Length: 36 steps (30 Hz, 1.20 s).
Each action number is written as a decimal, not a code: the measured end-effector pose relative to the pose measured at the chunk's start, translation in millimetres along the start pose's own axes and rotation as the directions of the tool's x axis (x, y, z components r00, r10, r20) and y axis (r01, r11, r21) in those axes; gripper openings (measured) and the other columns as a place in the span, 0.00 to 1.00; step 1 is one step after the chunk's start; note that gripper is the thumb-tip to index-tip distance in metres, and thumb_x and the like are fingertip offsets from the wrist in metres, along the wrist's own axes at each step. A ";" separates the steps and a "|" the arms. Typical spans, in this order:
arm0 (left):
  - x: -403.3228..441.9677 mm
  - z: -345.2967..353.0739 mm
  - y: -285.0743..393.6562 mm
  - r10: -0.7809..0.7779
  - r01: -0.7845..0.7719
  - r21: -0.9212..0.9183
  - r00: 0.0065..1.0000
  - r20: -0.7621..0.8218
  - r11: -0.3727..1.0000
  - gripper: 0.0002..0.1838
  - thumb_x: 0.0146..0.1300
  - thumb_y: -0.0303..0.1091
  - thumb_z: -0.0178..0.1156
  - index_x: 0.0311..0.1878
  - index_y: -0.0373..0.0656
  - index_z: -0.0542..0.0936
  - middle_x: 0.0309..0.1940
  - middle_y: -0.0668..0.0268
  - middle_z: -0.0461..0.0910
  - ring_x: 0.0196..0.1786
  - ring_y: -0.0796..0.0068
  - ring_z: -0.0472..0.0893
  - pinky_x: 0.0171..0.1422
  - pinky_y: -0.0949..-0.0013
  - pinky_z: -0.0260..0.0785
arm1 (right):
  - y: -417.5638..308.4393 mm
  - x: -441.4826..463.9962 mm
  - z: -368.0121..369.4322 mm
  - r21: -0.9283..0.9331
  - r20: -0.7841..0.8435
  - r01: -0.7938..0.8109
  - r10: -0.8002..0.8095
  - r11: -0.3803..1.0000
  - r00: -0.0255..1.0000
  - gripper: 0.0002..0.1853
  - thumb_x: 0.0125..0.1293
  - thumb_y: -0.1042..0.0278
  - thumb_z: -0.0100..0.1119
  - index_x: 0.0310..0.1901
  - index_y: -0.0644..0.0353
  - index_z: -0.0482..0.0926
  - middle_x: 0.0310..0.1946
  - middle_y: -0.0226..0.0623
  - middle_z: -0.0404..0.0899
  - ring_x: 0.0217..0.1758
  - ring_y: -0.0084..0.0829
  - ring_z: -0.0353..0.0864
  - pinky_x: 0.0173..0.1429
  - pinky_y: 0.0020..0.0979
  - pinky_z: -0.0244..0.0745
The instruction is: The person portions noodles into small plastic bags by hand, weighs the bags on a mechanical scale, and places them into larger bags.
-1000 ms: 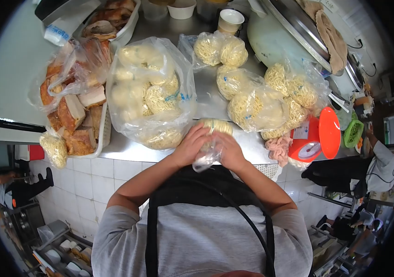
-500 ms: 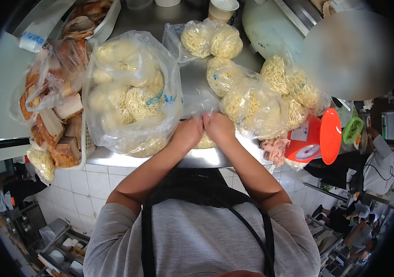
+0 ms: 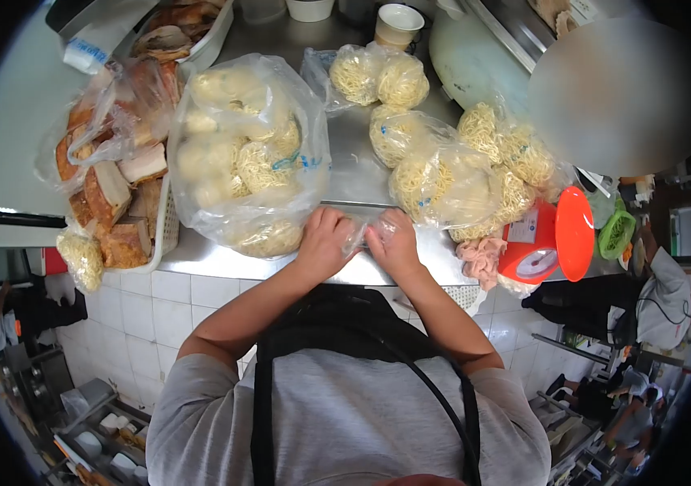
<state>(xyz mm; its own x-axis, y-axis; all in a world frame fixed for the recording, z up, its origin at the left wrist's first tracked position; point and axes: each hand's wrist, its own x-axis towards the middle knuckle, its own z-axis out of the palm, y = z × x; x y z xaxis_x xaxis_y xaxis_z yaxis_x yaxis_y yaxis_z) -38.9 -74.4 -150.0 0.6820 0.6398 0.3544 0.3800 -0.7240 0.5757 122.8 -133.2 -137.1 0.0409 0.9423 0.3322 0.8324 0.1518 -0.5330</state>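
My left hand [image 3: 326,245] and my right hand [image 3: 395,245] are close together at the front edge of the steel table. Both have curled fingers on a thin clear plastic bag [image 3: 357,235], which shows between them; whatever it may contain is hidden. Left of my left hand lies a large clear bag of noodle bundles [image 3: 250,154], its lower side almost touching the hand. Beyond my right hand are several bagged bundles of yellow noodles [image 3: 426,182].
A white basket [image 3: 169,219] of roasted pork pieces [image 3: 106,194] stands left. At right are a red scale [image 3: 533,243] and a pink cloth [image 3: 481,259]. A cup [image 3: 398,28] and a pale green tub [image 3: 475,61] sit behind. Several people are in the background.
My hands have drawn slightly apart, with clear plastic now showing between them. The noodles seen just below my hands no longer show. The whole view has shifted slightly.
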 end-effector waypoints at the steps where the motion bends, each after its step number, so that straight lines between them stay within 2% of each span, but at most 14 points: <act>1: -2.1 1.9 0.2 -0.016 0.015 -0.068 1.000 -0.017 0.998 0.26 0.43 0.43 0.66 0.44 0.38 0.72 0.45 0.54 0.67 0.47 0.52 0.67 0.51 0.57 0.59 | -1.9 -0.7 -1.4 0.038 0.031 -0.022 0.021 0.999 0.999 0.11 0.55 0.63 0.56 0.28 0.63 0.75 0.24 0.49 0.73 0.32 0.44 0.72 0.37 0.36 0.68; 4: 2.1 -6.3 15.2 -0.060 0.051 -0.265 0.998 -0.026 0.963 0.11 0.51 0.33 0.60 0.33 0.36 0.73 0.39 0.56 0.69 0.40 0.55 0.70 0.44 0.60 0.63 | -18.5 -5.7 -14.2 0.195 0.252 -0.635 0.588 0.747 0.769 0.12 0.55 0.63 0.57 0.34 0.64 0.75 0.27 0.46 0.73 0.33 0.38 0.73 0.38 0.31 0.68; 7: -3.2 4.9 12.5 -0.181 0.198 -0.462 0.980 0.081 0.865 0.05 0.55 0.28 0.54 0.28 0.35 0.72 0.30 0.57 0.71 0.32 0.60 0.71 0.37 0.67 0.65 | 6.8 -33.4 6.8 0.283 0.122 -0.637 0.632 0.717 0.765 0.18 0.55 0.63 0.58 0.44 0.65 0.71 0.32 0.41 0.74 0.32 0.32 0.73 0.39 0.27 0.68; 9: -3.3 3.9 15.0 -0.151 0.198 -0.484 0.979 0.134 0.852 0.05 0.55 0.27 0.53 0.28 0.35 0.72 0.28 0.57 0.71 0.31 0.60 0.71 0.37 0.67 0.65 | 4.0 -42.1 -0.2 0.483 0.361 -0.760 0.691 0.436 0.626 0.24 0.56 0.59 0.58 0.49 0.65 0.67 0.37 0.38 0.74 0.34 0.30 0.74 0.41 0.28 0.70; 11: 10.4 -9.1 22.9 -0.075 0.105 -0.540 0.994 0.078 0.835 0.04 0.56 0.26 0.52 0.28 0.36 0.72 0.26 0.59 0.71 0.29 0.62 0.71 0.36 0.67 0.64 | -0.9 -44.2 -12.3 0.589 0.688 -0.808 0.536 -0.018 0.490 0.28 0.56 0.56 0.58 0.53 0.65 0.64 0.42 0.37 0.73 0.38 0.29 0.75 0.43 0.28 0.72; 13: 31.6 -36.1 36.1 0.019 0.049 -0.615 0.994 0.104 0.787 0.04 0.56 0.25 0.51 0.28 0.36 0.72 0.26 0.60 0.71 0.30 0.64 0.72 0.36 0.68 0.65 | -2.4 -40.1 -25.8 0.394 0.903 -0.742 0.079 -0.542 0.422 0.32 0.55 0.53 0.58 0.56 0.64 0.62 0.45 0.38 0.73 0.43 0.29 0.75 0.46 0.29 0.72; 15: 52.6 -66.1 34.2 0.047 0.172 -0.642 0.950 0.309 0.747 0.06 0.55 0.29 0.55 0.33 0.37 0.71 0.35 0.58 0.71 0.40 0.62 0.72 0.46 0.68 0.64 | -8.7 -19.0 -32.6 0.491 0.836 -0.738 0.012 -0.463 0.549 0.34 0.54 0.51 0.58 0.57 0.63 0.61 0.47 0.38 0.72 0.45 0.29 0.75 0.48 0.30 0.73; 17: 82.5 -96.2 7.5 0.220 -0.257 -0.653 0.965 -0.140 0.712 0.16 0.49 0.35 0.61 0.39 0.39 0.70 0.45 0.55 0.67 0.51 0.58 0.66 0.58 0.65 0.56 | -19.8 15.2 -45.9 0.652 0.730 -0.688 0.022 -0.319 0.683 0.37 0.51 0.51 0.61 0.58 0.63 0.59 0.48 0.38 0.72 0.46 0.29 0.76 0.48 0.30 0.73; 20: 104.0 -136.3 -29.0 -0.139 0.163 0.022 0.898 -0.418 0.986 0.25 0.44 0.40 0.64 0.45 0.44 0.69 0.49 0.55 0.64 0.57 0.55 0.61 0.60 0.58 0.52 | -43.7 80.3 -72.8 0.785 0.614 -0.619 0.170 -0.031 0.770 0.35 0.54 0.59 0.59 0.59 0.66 0.56 0.49 0.41 0.71 0.47 0.30 0.76 0.48 0.29 0.74; 24: 125.8 -155.0 -124.0 -0.170 0.190 0.523 0.982 -0.087 0.831 0.16 0.47 0.38 0.62 0.39 0.43 0.74 0.36 0.61 0.74 0.46 0.58 0.72 0.48 0.58 0.63 | -70.4 140.5 -71.6 0.659 0.548 -0.596 0.250 0.459 0.798 0.38 0.51 0.61 0.61 0.60 0.64 0.53 0.49 0.47 0.69 0.53 0.35 0.71 0.54 0.30 0.67; 26: 148.2 -194.8 -111.8 -0.325 0.347 0.005 0.885 -0.333 0.938 0.08 0.49 0.33 0.59 0.33 0.42 0.76 0.25 0.69 0.75 0.31 0.67 0.75 0.38 0.67 0.66 | -78.7 170.8 -62.1 0.518 0.533 -0.466 0.156 0.717 0.832 0.36 0.52 0.64 0.59 0.60 0.64 0.53 0.50 0.49 0.68 0.53 0.37 0.70 0.56 0.31 0.65; 28: 167.5 -243.0 -98.2 -0.413 0.253 -0.461 0.863 -0.290 0.851 0.05 0.51 0.29 0.54 0.31 0.41 0.75 0.23 0.71 0.75 0.25 0.78 0.71 0.32 0.74 0.64 | -93.9 195.3 -46.5 0.378 0.455 -0.247 0.053 0.893 0.889 0.35 0.52 0.68 0.58 0.60 0.62 0.55 0.53 0.47 0.66 0.56 0.39 0.66 0.58 0.33 0.62; 33: 178.4 -267.5 -81.2 -0.379 0.224 -0.539 0.905 -0.195 0.812 0.03 0.56 0.28 0.50 0.32 0.42 0.73 0.22 0.75 0.70 0.25 0.88 0.66 0.30 0.81 0.58 | -125.4 252.0 34.7 -0.183 0.076 0.440 -0.433 0.879 0.898 0.30 0.44 0.70 0.61 0.54 0.55 0.66 0.53 0.41 0.66 0.57 0.43 0.64 0.58 0.34 0.60; 36: 170.0 -247.2 -77.4 -0.346 0.176 -0.573 0.916 -0.202 0.800 0.04 0.56 0.29 0.50 0.31 0.40 0.73 0.19 0.76 0.67 0.24 0.86 0.64 0.27 0.79 0.57 | -112.7 248.7 99.0 -0.242 0.076 0.526 -0.525 0.815 0.848 0.19 0.52 0.71 0.51 0.49 0.50 0.71 0.50 0.37 0.69 0.55 0.38 0.65 0.57 0.35 0.60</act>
<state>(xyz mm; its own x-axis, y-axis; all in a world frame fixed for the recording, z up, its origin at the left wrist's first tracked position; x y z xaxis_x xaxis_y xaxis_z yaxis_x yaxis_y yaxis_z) -106.8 154.2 47.8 0.3671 0.8889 0.2738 0.0661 -0.3186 0.9456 -15.6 113.5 -71.5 -0.4443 0.7419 0.5021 0.8337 0.5475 -0.0713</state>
